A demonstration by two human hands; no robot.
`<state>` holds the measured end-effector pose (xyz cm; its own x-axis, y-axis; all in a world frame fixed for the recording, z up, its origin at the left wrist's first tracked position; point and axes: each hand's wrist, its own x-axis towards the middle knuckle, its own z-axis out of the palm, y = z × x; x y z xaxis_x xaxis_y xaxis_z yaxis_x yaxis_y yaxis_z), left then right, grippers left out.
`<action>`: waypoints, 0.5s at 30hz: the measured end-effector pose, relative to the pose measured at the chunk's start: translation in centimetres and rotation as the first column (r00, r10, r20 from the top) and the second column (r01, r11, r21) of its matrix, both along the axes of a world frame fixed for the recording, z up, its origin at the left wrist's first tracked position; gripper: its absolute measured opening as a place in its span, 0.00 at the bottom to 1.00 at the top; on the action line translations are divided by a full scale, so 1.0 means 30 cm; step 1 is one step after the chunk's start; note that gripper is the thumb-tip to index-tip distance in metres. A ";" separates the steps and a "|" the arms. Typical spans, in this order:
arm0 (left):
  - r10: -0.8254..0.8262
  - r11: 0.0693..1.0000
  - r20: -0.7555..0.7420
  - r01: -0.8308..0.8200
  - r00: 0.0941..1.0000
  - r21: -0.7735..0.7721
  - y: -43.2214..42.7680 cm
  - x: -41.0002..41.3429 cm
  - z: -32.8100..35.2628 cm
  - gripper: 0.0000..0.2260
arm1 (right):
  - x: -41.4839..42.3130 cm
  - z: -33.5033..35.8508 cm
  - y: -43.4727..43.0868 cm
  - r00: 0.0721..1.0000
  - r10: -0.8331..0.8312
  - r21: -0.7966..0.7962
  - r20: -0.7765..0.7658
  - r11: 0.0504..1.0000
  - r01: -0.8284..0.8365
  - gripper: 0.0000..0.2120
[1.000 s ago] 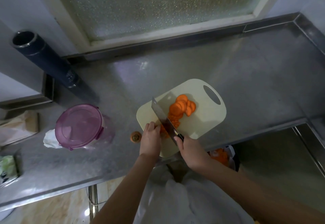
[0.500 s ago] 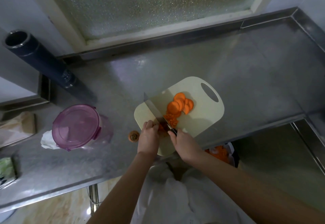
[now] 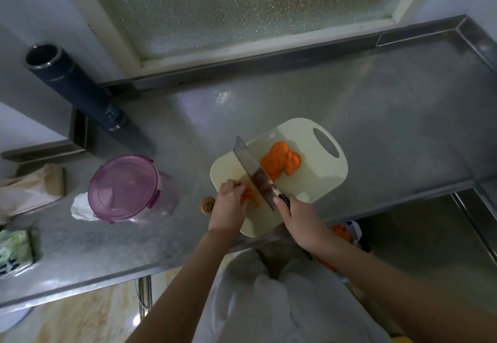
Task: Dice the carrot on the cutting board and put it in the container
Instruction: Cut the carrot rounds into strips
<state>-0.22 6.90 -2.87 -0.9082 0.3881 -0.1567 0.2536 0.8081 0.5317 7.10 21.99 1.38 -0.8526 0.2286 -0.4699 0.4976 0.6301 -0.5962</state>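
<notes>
Gripping the one knife (image 3: 252, 170) by its handle, the right hand (image 3: 298, 221) has fingers curled tight; the left hand (image 3: 228, 208) pins a carrot piece (image 3: 248, 194) on the single cutting board (image 3: 317, 178) with bent fingertips. One heap of slices (image 3: 281, 162) lies beyond the blade, one lidded container (image 3: 126, 186) stands well left, one carrot stub (image 3: 207, 205) between. Print on the dark tube (image 3: 80, 92) is too blurred to read.

The light is dim and bluish, coming through the frosted window (image 3: 242, 6) far beyond the fingers (image 3: 234, 188). The steel tabletop (image 3: 390, 116) shows a pale sheen beyond them and a brighter streak along its near edge to their left. Everything is soft: the carrot slices (image 3: 281, 162) just beyond the fingers are an edgeless orange smear, and the knife (image 3: 252, 167) beside them is faintly blurred. Straight edges bow toward the corners.
</notes>
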 end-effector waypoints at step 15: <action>0.049 0.998 0.015 -0.049 0.999 -0.034 0.011 0.008 -0.002 0.11 | 0.014 0.002 -0.076 0.997 0.068 0.139 0.037 0.988 -0.072 0.21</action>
